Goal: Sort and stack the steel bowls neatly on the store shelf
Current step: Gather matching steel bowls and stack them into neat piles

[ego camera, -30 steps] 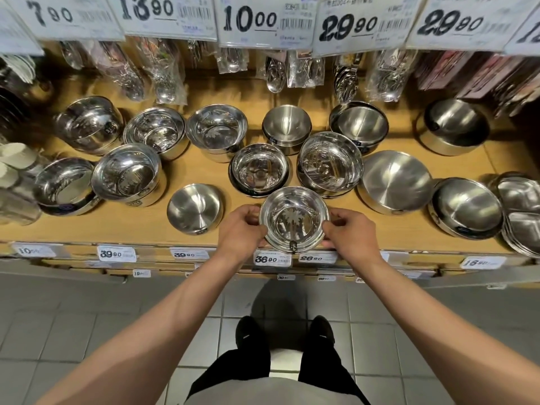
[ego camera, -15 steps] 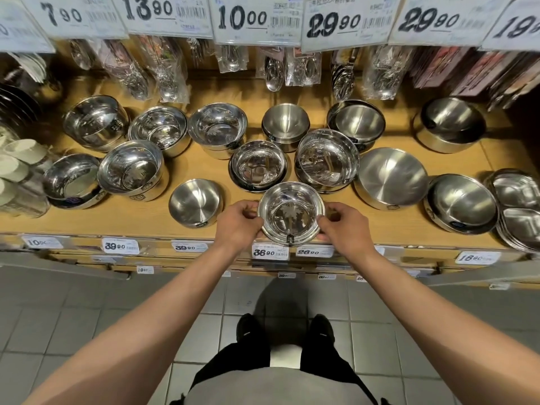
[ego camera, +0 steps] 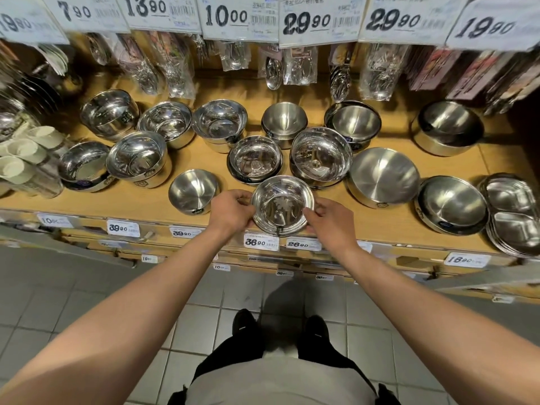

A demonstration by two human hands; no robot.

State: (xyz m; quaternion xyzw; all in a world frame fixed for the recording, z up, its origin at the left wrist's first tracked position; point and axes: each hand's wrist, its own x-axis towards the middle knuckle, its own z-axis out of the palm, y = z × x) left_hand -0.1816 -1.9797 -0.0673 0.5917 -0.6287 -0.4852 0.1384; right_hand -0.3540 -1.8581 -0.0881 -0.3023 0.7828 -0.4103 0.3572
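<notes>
Nothing much has shifted since a second ago: same bowl (ego camera: 282,204), both hands where they were on it. Left hand (ego camera: 231,212) has its fingers curled onto the bowl's left rim, right hand (ego camera: 327,215) pinches the right rim, so it's clamped from both sides. It sits at the front edge of the wooden shelf (ego camera: 388,220), right above the 36.90 tag (ego camera: 261,241). Just behind it are two shiny bowl stacks (ego camera: 256,159), and a matte bowl (ego camera: 193,191) sits just left of the left hand. Bagged cutlery (ego camera: 274,67) hangs further back.
</notes>
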